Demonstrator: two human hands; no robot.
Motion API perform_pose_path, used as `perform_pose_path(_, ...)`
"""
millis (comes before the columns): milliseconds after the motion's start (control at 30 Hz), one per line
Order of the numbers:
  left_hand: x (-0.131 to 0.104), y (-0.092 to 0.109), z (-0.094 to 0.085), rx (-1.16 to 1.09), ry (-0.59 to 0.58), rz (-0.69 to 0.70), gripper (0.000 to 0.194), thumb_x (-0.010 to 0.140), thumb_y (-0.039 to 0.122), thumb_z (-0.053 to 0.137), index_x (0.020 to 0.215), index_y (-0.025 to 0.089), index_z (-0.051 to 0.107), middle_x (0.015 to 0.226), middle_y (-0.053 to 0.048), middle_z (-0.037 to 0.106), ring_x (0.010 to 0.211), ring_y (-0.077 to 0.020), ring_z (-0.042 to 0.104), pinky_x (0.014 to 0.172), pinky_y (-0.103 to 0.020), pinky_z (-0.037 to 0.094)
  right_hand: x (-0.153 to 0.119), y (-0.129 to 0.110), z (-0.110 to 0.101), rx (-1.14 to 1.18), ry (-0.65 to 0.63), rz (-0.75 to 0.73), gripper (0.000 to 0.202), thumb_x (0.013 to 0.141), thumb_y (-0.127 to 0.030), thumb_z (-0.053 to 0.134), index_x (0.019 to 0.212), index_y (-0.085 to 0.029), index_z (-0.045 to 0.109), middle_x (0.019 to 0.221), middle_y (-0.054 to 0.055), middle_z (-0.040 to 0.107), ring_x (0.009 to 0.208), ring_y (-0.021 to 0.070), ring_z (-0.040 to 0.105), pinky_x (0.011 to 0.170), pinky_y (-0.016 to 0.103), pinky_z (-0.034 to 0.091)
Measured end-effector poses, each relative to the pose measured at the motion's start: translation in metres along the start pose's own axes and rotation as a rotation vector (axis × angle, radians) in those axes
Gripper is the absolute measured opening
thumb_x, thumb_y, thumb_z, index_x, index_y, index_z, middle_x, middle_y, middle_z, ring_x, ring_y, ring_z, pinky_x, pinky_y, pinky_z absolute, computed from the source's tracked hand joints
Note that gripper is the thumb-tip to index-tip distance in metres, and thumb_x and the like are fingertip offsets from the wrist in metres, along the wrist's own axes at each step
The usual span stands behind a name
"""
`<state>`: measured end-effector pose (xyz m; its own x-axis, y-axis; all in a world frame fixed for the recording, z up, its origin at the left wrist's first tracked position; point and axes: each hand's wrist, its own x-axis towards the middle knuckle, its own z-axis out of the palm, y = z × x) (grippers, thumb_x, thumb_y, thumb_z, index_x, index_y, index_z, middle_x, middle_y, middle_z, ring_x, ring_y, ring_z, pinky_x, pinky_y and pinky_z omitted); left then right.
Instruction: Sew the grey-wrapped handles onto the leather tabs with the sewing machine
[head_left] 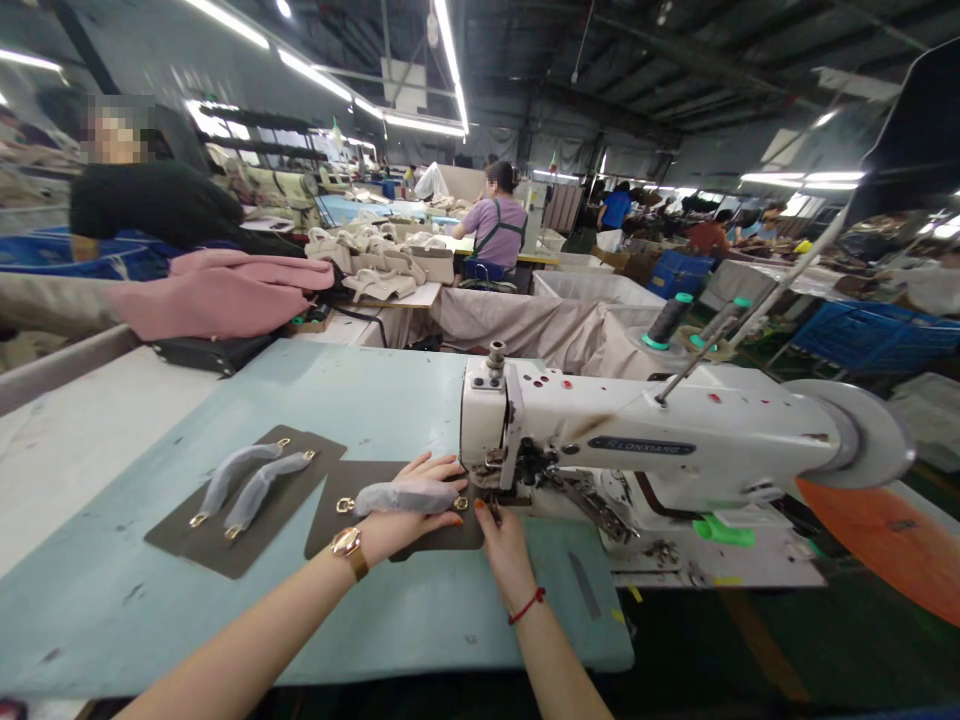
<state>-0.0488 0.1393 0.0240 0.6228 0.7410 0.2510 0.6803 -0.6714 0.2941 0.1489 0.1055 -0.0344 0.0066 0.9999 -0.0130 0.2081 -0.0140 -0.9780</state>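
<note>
My left hand (405,528) lies flat with fingers spread on a dark grey-brown panel (334,530) beside the sewing machine's needle area. A bag handle (405,497) in cloudy plastic wrap, with gold-coloured metal ends, arches across the back of this hand. At the panel's right edge, close to the presser foot, my right hand (504,540) has thumb and forefinger closed on the panel; the exact grip is partly hidden. A second dark panel (289,485) rests to the left, bearing two wrapped handles (259,485). The white sewing machine (637,425) stands at the right.
Both panels lie on a pale blue-green work surface (397,400). Pink material (225,290) sits on a black item at the back left. Thread spools (666,322) stand behind the machine. An orange board (892,545) is at right. Other people work farther back.
</note>
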Motion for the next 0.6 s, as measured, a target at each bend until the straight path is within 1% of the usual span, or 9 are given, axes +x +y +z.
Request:
perform_pose_path(67,0.000,-0.006,0.005,-0.024,-0.008,0.020,0.048,0.085,0.056,0.051,0.124,0.029,0.052,0.133,-0.004,0.052,0.124,-0.0232,0.044,0.112,-0.042,0.023,-0.003,0.000,-0.001,-0.027,-0.008,-0.006,0.049,0.085,-0.056,0.047,0.073,-0.012,0.065,0.068,0.007,0.064,0.063,0.0185,0.055,0.054,0.024,0.036)
perform_pose_path(133,0.000,-0.009,0.008,-0.039,-0.015,0.022,0.048,0.085,0.056,0.050,0.124,0.028,0.053,0.131,-0.004,0.053,0.123,-0.0223,0.046,0.112,-0.042,0.025,-0.008,-0.002,-0.004,-0.032,-0.029,-0.015,0.048,0.086,-0.055,0.048,0.073,-0.012,0.064,0.067,0.006,0.063,0.063,0.0180,0.055,0.054,0.024,0.036)
perform_pose_path(267,-0.001,-0.007,0.008,-0.069,-0.012,0.000,0.048,0.085,0.056,0.050,0.124,0.027,0.053,0.132,-0.003,0.054,0.123,-0.0214,0.046,0.111,-0.039,0.029,-0.023,-0.008,-0.010,0.007,-0.118,-0.052,0.042,0.087,-0.051,0.049,0.077,-0.013,0.066,0.074,0.006,0.066,0.070,0.0195,0.059,0.061,0.024,0.040)
perform_pose_path(367,-0.001,-0.004,0.006,-0.095,-0.025,-0.013,0.049,0.087,0.055,0.048,0.126,0.025,0.051,0.133,-0.004,0.052,0.125,-0.0212,0.045,0.111,-0.038,0.031,-0.033,-0.013,-0.014,0.044,-0.183,-0.036,0.040,0.089,-0.049,0.048,0.084,-0.014,0.067,0.077,0.007,0.068,0.076,0.0210,0.062,0.067,0.025,0.043)
perform_pose_path(433,-0.002,-0.003,0.005,-0.130,-0.040,-0.018,0.049,0.087,0.054,0.048,0.127,0.024,0.050,0.133,-0.004,0.052,0.125,-0.0208,0.045,0.110,-0.037,0.033,-0.036,-0.014,-0.016,0.029,-0.188,-0.025,0.041,0.090,-0.049,0.047,0.085,-0.014,0.068,0.078,0.008,0.069,0.078,0.0211,0.062,0.070,0.025,0.042)
perform_pose_path(600,-0.001,0.001,0.000,-0.231,-0.049,-0.073,0.048,0.088,0.052,0.049,0.127,0.024,0.049,0.132,-0.003,0.052,0.123,-0.0192,0.046,0.110,-0.035,0.034,-0.034,-0.016,-0.018,-0.007,-0.179,-0.017,0.045,0.089,-0.050,0.046,0.076,-0.015,0.070,0.077,0.006,0.068,0.076,0.0195,0.060,0.069,0.025,0.040)
